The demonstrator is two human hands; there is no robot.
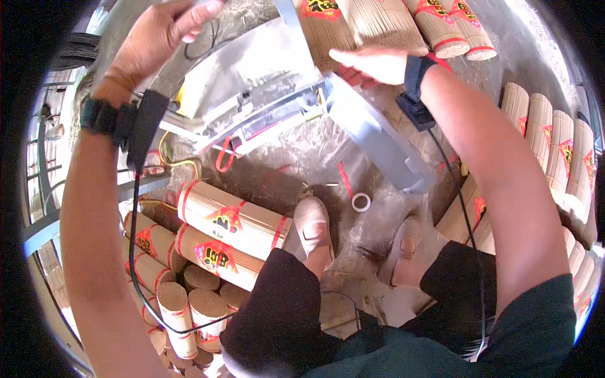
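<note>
My left hand (154,45) is raised at the upper left, above a grey metal machine (378,132), with its thumb stretched out. Some of its fingers run toward the upper edge, and nothing shows in it. My right hand (378,66) hovers at the machine's far end, beside a large bundle of thin pale sticks (384,25). Its thumb points left, apart from the partly hidden fingers, and I see nothing held. Whether it touches the bundle I cannot tell. Both wrists wear black straps with cabled devices.
Stick bundles with red bands and labels lie at the lower left (236,214), upper right (441,28) and far right (539,132). A white ring (360,202) and red strip (345,179) lie on the floor by my feet. Yellow wire (179,162) hangs beside the machine.
</note>
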